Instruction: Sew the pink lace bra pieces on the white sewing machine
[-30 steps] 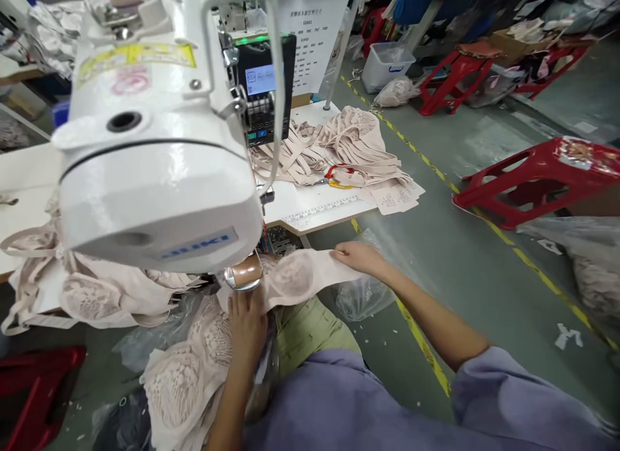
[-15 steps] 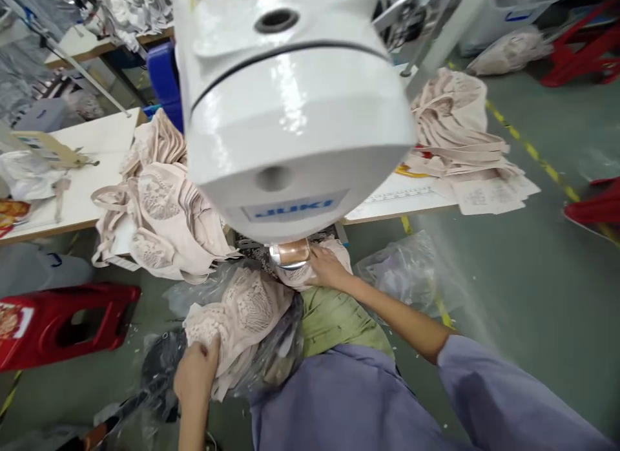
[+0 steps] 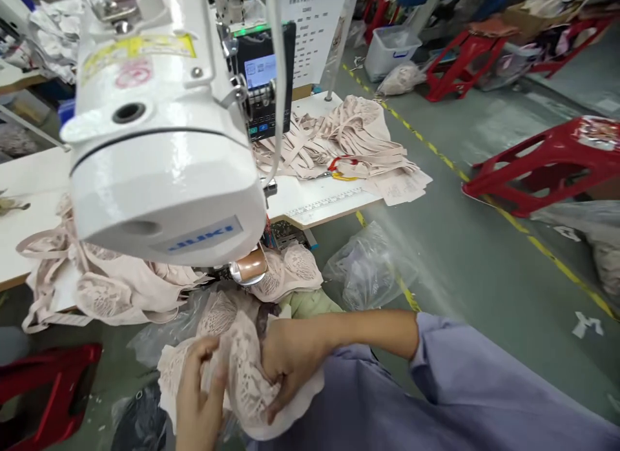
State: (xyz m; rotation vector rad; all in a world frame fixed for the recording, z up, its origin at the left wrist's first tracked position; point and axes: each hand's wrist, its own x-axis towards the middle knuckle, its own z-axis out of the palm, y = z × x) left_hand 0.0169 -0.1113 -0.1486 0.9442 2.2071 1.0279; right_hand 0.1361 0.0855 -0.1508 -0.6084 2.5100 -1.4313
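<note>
In my lap lies a pile of beige lace bras (image 3: 220, 315). My right hand (image 3: 295, 347) is closed on the top lace bra (image 3: 249, 367), its cup lifted and folded between my hands. My left hand (image 3: 201, 393) grips the same bra's edge between thumb and fingers. Ahead, another beige bra (image 3: 298, 270) rests beneath the head of a white sewing machine (image 3: 169, 199), beside its copper-coloured end piece (image 3: 250, 268). Neither hand touches that bra. The fabric hides some of my right fingers.
Stacked beige bras (image 3: 126, 289) hang over the table at left. More bras with straps (image 3: 358, 134) lie on the white table (image 3: 320, 202) at right, near a control screen (image 3: 266, 76). Red stools (image 3: 542, 160) and a clear plastic bag (image 3: 371, 270) stand around the floor.
My right hand has left the bra at the machine and come back to the lap pile, where it grasps the top bra. My left hand has lifted its edge. The view has turned right.
</note>
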